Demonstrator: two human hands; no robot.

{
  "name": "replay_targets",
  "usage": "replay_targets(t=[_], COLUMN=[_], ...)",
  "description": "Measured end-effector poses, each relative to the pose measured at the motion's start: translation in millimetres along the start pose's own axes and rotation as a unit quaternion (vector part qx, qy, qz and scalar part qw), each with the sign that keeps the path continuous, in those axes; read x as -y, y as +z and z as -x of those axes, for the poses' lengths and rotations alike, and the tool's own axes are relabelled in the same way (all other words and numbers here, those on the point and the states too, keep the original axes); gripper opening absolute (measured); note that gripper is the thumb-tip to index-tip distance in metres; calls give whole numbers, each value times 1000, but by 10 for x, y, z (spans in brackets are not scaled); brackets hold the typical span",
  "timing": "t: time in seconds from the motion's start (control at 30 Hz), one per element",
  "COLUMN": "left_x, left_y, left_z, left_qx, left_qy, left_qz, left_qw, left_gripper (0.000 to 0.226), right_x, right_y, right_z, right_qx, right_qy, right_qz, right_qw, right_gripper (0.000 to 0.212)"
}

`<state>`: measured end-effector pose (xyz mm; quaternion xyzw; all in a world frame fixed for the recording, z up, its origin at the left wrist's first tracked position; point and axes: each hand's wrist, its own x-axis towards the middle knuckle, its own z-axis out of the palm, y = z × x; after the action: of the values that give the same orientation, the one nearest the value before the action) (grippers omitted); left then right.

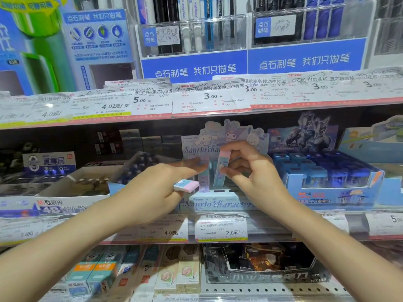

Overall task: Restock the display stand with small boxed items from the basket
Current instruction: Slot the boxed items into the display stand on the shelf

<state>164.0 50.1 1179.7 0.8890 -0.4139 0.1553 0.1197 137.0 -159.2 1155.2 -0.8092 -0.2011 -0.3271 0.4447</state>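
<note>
Stationery shelves with price tags and neighbouring product boxes

Upper centre, clear pen racks [192, 33] stand above blue banners [305, 59]; a green and blue poster [32, 40] fills the upper left. White price labels [209, 97] line the shelf edge across the middle. At mid right sits a blue carton of sharpeners [331, 171], at mid left a white 4B eraser box [72, 199], and pencil packs [187, 273] lie along the bottom

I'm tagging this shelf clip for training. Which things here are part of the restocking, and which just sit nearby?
In the job:
right hand pinching an upright pink-blue box
left hand holding a flat box
Sanrio display stand

Just nearby:
blue sharpener display
4B eraser carton
price tags
</note>
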Motion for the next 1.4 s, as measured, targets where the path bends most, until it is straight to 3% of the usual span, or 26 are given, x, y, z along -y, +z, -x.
replay_targets(t=[0.27,0.67,0.87,1.03,1.23,1.33,1.4], left_x=[-49,-5,-53,-24,-139,-299,-351], left_y=[-86,-31,-70,-77,-30,-65,-54], left_z=[-48,-43,-26,-12,58,97,97], left_qx=[11,5,2,12,-76,-87,-79], left_qy=[-5,-8,-12,1,48,80,85], left_qz=[47,56,71,59,-23,-2,30], left_qw=[999,998,997,998,996,993,993], left_gripper=[51,54,54,56,50,39,32], right_x=[-49,-14,-35,-16,120,359,509], right_y=[-14,-25,-1,-5,-60,-131,-173], right_z=[-10,3,-8,-30,36,151,244], right_qx=[11,29,19,23,7,-3,41], right_qy=[-30,10,-16,1,8,-76,-161], right_qz=[25,-5,73,57,46,-1,-10], right_qw=[999,1000,997,998,999,997,986], right_gripper=[44,46,22,24,40,43,42])
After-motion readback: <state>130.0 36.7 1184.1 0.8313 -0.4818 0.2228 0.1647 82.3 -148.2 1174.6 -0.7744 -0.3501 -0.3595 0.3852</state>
